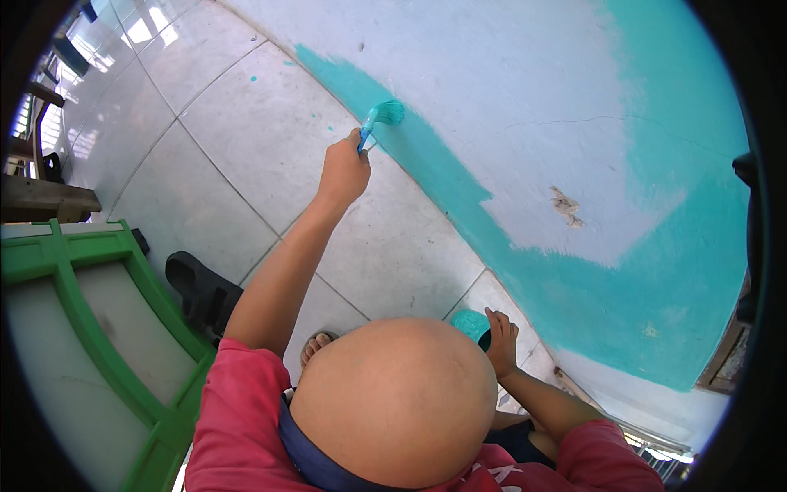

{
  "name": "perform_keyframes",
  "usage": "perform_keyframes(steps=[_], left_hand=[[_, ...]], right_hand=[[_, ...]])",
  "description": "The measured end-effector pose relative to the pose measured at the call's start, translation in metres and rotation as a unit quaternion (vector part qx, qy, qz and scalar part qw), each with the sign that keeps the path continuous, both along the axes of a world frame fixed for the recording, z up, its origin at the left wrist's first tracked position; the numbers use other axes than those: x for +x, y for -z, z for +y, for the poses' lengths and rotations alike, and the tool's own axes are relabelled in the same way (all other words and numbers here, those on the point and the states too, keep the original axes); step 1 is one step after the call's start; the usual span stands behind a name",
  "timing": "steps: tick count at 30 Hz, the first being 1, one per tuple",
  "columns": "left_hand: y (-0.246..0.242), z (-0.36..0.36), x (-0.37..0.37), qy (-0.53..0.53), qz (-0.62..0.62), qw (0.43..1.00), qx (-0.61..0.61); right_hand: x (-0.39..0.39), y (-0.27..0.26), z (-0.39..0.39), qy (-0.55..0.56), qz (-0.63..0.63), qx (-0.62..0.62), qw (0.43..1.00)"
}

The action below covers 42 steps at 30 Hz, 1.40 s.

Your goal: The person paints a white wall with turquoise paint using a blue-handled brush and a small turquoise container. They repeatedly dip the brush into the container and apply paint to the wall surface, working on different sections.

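My left hand (346,165) grips the blue handle of a paintbrush (388,113), its bristles coated in turquoise paint. The bristles touch the turquoise band along the foot of a pale wall (492,74), just above the floor edge. Lower down, my right hand (503,344) holds the rim of a small container of turquoise paint (470,323); its lower part is hidden behind a rounded bare part of my body. Turquoise paint (688,258) also covers the wall's right side, and an unpainted pale patch lies between. A chipped spot (566,206) shows in that patch.
White floor tiles (246,141) carry a few turquoise drips (253,79). At the left are a green-framed panel (160,246), a black sandal (200,286) and wooden furniture parts (49,195). A wooden frame (725,357) meets the wall at the far right.
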<state>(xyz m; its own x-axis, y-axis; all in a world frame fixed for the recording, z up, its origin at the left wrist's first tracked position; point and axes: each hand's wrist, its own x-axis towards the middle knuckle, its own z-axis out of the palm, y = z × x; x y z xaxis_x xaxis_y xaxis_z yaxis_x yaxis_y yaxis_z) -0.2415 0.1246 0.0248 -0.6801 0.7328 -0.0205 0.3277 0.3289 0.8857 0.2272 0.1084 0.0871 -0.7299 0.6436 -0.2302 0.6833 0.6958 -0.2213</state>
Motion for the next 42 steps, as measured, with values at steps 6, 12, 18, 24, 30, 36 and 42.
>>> perform_keyframes(steps=[6, 12, 18, 24, 30, 36, 42], left_hand=[[0.000, -0.013, 0.105, 0.155, -0.020, 0.987, 0.040], [-0.013, -0.022, 0.147, 0.270, -0.105, 0.953, 0.092], [-0.011, -0.006, 0.024, -0.087, 0.000, 0.995, 0.049], [-0.023, 0.017, 0.061, -0.017, 0.030, 0.996, 0.084], [-0.046, -0.022, 0.195, 0.381, -0.122, 0.908, 0.123], [-0.035, 0.002, 0.157, 0.355, -0.065, 0.924, 0.128], [-0.028, -0.011, 0.089, 0.133, -0.089, 0.987, 0.007]], right_hand=[[-0.003, -0.001, -0.001, 0.000, 0.013, 0.005, 1.000], [-0.002, -0.004, 0.002, 0.009, -0.006, -0.014, 1.000], [0.000, -0.004, 0.001, 0.011, -0.002, -0.008, 1.000], [-0.001, -0.004, 0.001, 0.012, 0.008, -0.013, 1.000], [-0.003, -0.006, 0.001, 0.012, -0.004, -0.008, 1.000], [-0.002, -0.005, 0.006, 0.018, -0.010, -0.025, 0.999], [0.002, -0.003, 0.002, 0.007, 0.011, -0.014, 1.000]])
